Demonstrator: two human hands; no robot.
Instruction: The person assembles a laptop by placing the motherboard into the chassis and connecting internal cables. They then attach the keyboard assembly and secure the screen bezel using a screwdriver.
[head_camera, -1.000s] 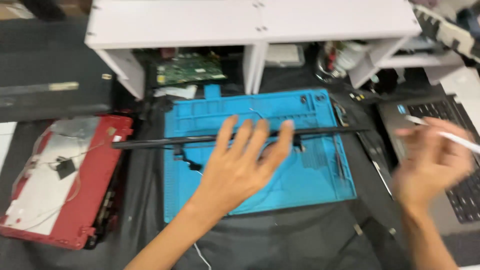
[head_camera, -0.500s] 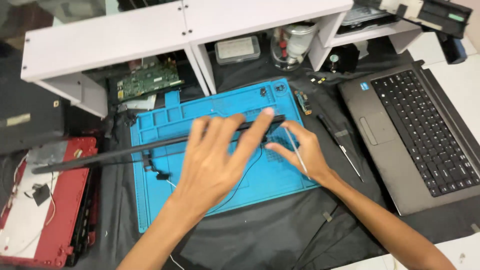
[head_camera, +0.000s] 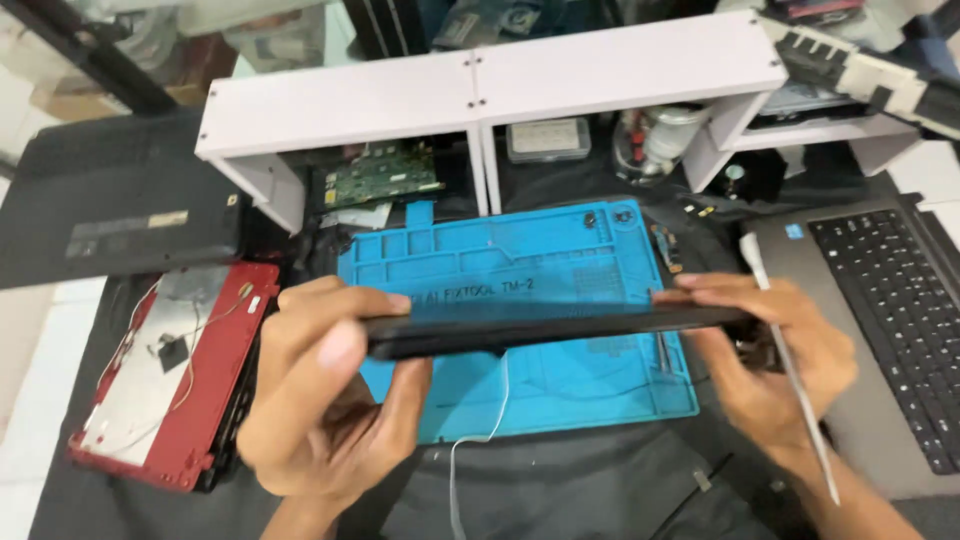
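I hold a long, thin black laptop panel (head_camera: 540, 328) edge-on above a blue silicone repair mat (head_camera: 510, 270). My left hand (head_camera: 320, 400) grips its left end, fingers curled over the top edge and thumb underneath. At the other end my right hand (head_camera: 770, 360) clasps the panel and also keeps a thin white pry tool (head_camera: 790, 370) running up through its fingers. A thin white cable (head_camera: 480, 440) hangs from below the panel onto the mat.
A red laptop lid (head_camera: 170, 390) with loose wires lies at the left, a black laptop shell (head_camera: 110, 220) behind it. A grey laptop base (head_camera: 890, 320) with keyboard sits at the right. A white shelf (head_camera: 480, 90) spans the back, a green circuit board (head_camera: 380, 175) and jar (head_camera: 655, 135) beneath it.
The panel has been lifted off the mat and turned edge-on. My left hand went from lying flat on it to gripping its left end; my right hand took hold of the right end.
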